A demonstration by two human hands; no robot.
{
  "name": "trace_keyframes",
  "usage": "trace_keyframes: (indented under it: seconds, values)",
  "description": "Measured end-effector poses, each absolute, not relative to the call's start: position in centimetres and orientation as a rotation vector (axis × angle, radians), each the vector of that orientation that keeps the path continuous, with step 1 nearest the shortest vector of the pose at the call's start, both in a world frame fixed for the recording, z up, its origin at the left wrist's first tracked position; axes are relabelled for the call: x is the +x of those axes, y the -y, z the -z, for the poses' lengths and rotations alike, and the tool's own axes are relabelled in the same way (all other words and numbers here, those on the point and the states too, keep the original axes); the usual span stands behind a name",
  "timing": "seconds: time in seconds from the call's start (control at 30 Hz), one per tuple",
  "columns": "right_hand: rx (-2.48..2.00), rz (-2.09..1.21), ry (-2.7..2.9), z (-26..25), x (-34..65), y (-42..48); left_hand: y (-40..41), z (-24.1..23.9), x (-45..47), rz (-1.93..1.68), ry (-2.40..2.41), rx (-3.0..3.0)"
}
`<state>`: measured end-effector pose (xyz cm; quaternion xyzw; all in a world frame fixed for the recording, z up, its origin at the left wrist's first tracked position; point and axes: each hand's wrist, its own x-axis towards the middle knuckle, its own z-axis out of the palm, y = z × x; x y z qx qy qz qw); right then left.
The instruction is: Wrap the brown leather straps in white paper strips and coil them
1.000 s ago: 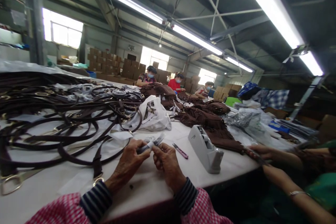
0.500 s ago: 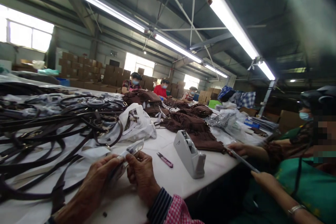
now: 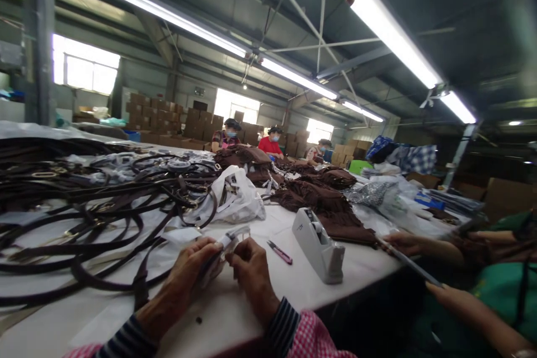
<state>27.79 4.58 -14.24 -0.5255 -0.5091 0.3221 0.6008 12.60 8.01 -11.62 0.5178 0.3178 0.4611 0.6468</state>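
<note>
My left hand (image 3: 191, 268) and my right hand (image 3: 250, 266) are close together above the white table (image 3: 268, 291). Both pinch a small clear plastic packet (image 3: 226, 243) with something dark inside. Their fingers are curled round it. Dark brown straps (image 3: 96, 218) with metal rings lie tangled to the left of my left hand. A small pink-handled cutter (image 3: 279, 252) lies on the table just right of my right hand.
A grey tape dispenser (image 3: 319, 246) stands right of the cutter. A white plastic bag (image 3: 237, 196) and piles of brown fabric (image 3: 319, 196) lie behind. A co-worker's hands (image 3: 423, 257) at the right hold a long flat strip. Several people sit at the far end.
The view swung right, then partly back left. My hands stay together on the packet, which now stands more upright between my fingers. The co-worker's hands keep hold of the strip.
</note>
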Motion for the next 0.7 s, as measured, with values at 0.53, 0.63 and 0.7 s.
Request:
trace_keyframes:
  seconds: [0.53, 0.63, 0.7]
  values:
    - [-1.249, 0.874, 2.002, 13.9, 30.7, -4.5, -6.3, 10.9, 12.3, -0.925, -0.626, 1.677]
    - [-1.265, 0.727, 2.003, 13.6, 31.0, -4.4, -4.9, 9.9, 12.6, -0.923, -0.605, 1.659]
    - [-1.216, 0.558, 2.03, 13.2, 31.5, -3.8, -4.6, 10.1, 12.6, -0.934, -0.617, 1.629]
